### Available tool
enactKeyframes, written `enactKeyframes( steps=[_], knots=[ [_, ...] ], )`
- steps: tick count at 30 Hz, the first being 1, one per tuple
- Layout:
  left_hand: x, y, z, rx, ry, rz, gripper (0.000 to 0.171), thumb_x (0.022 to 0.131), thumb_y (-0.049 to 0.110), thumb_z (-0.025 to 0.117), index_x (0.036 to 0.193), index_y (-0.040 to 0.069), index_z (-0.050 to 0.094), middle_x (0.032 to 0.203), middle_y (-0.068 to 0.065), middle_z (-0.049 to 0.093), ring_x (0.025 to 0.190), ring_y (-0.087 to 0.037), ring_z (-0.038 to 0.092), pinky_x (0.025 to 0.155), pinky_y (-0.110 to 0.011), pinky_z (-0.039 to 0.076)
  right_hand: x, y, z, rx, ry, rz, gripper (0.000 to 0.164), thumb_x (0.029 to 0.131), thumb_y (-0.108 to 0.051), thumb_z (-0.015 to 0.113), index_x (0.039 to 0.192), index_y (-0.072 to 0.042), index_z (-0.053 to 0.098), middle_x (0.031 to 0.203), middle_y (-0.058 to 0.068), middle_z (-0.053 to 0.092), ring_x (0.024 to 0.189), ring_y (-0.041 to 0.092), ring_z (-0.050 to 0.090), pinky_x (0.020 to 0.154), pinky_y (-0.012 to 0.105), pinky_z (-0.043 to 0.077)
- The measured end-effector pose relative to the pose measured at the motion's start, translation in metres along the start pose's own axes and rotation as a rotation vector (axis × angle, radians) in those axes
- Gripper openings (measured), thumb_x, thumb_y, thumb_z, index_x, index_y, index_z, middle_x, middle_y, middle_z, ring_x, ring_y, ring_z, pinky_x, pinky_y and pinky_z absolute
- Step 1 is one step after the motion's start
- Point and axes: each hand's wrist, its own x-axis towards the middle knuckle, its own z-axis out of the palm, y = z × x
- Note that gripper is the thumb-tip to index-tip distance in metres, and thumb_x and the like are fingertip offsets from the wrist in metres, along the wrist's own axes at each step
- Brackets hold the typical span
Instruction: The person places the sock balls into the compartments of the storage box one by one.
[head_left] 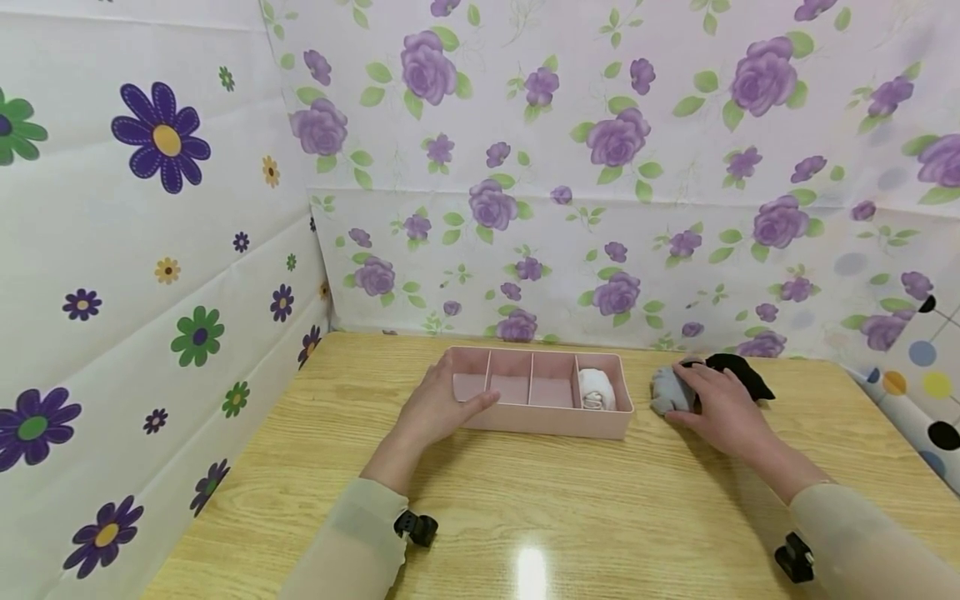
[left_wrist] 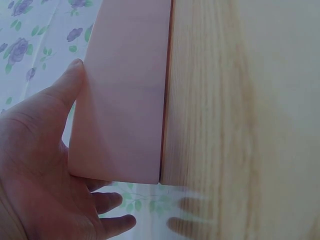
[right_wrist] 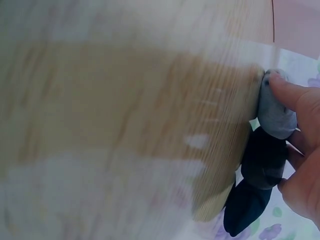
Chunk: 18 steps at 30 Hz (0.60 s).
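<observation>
A long pink divided storage box (head_left: 543,421) stands on the wooden table, its compartments in a row. A rolled white sock (head_left: 596,388) lies in the rightmost one. My left hand (head_left: 438,408) holds the box's left end, thumb at the near rim and the other fingers around the end wall. Right of the box, my right hand (head_left: 716,408) grips a rolled grey sock (right_wrist: 277,112) between thumb and fingers. Beside it lie a black bundle (right_wrist: 262,157) that looks like a rolled sock and a darker, pointed one (right_wrist: 246,207), both close under the hand.
The wooden table (head_left: 480,517) runs back to a flower-printed cloth wall (head_left: 555,267). Another printed cloth (head_left: 112,333) closes off the left side. A dotted cloth (head_left: 922,375) hangs at the right edge.
</observation>
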Motion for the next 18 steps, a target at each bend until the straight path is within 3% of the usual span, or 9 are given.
enactKeyframes(
  steps=[14,18],
  knots=[
    [0.0003,-0.0008,0.0015,0.004,-0.003,0.0,0.127,0.096,0.078,0.068,0.177,0.003,0.005,0.181,-0.022,0.016,0.167,-0.042,0.017,0.131,-0.062,0.025,0.0011,-0.0015,0.0004,0.031,0.048,0.016,0.081,0.094,-0.022,0.091,0.158,0.008,0.053,0.15,0.037,0.059,0.139,0.059,0.052,0.123,0.077,0.024],
    [0.0013,-0.0017,0.0019,0.012,0.0,0.005,0.128,0.096,0.08,0.067,0.177,0.002,0.006,0.181,-0.023,0.017,0.167,-0.042,0.018,0.131,-0.062,0.025,0.0014,-0.0047,-0.003,0.053,0.07,0.028,0.08,0.094,-0.023,0.091,0.158,0.006,0.054,0.149,0.034,0.06,0.134,0.058,0.054,0.114,0.075,0.039]
  ],
)
